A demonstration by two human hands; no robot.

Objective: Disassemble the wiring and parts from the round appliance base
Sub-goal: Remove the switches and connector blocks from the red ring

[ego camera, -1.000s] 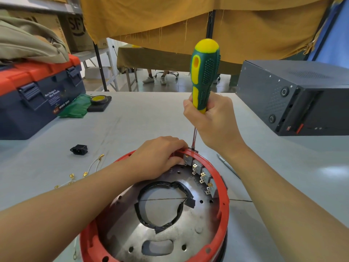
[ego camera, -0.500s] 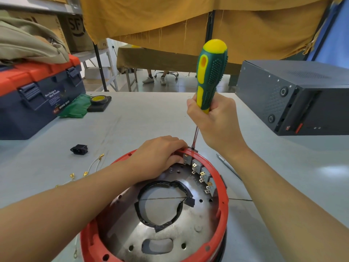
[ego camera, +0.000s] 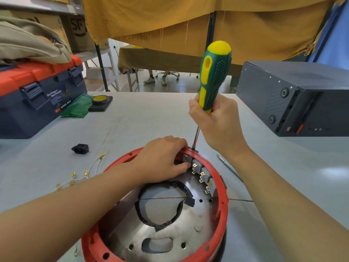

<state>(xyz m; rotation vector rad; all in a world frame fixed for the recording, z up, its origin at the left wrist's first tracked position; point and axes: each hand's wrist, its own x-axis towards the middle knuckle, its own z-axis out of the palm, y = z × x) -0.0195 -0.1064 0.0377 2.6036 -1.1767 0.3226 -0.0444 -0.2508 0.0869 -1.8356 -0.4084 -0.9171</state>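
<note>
Head view: the round appliance base (ego camera: 221, 210) sits at the near edge of the table (ego camera: 151, 120), its red rim facing up and its steel plate showing inside; a row of grey switch blocks (ego camera: 203, 172) lines the inner wall from about 12 to 2 o'clock on the rim. The right hand (ego camera: 217, 123) is wrapped round the lower handle of the green-and-yellow screwdriver (ego camera: 214, 76), the shaft running down almost upright to the rim at about 12 o'clock, its tip on the rim's outer edge beside the first block; whether it sits in a screw or against a clip I cannot tell. The left hand (ego camera: 162, 157) lies over the rim at 11 o'clock, fingers curled in against the first block, seemingly pinching or pressing it.

To do this step well, I judge: keep the shaft in line with the fastener so the tip does not skip toward the left fingers; press down through the handle while the left hand steadies the block; ease the block inward only when it yields.

Loose white wires (ego camera: 79, 178) with brass terminals lie at 9 o'clock of the base, a black socket (ego camera: 80, 148) beyond them at 10 o'clock.
</note>
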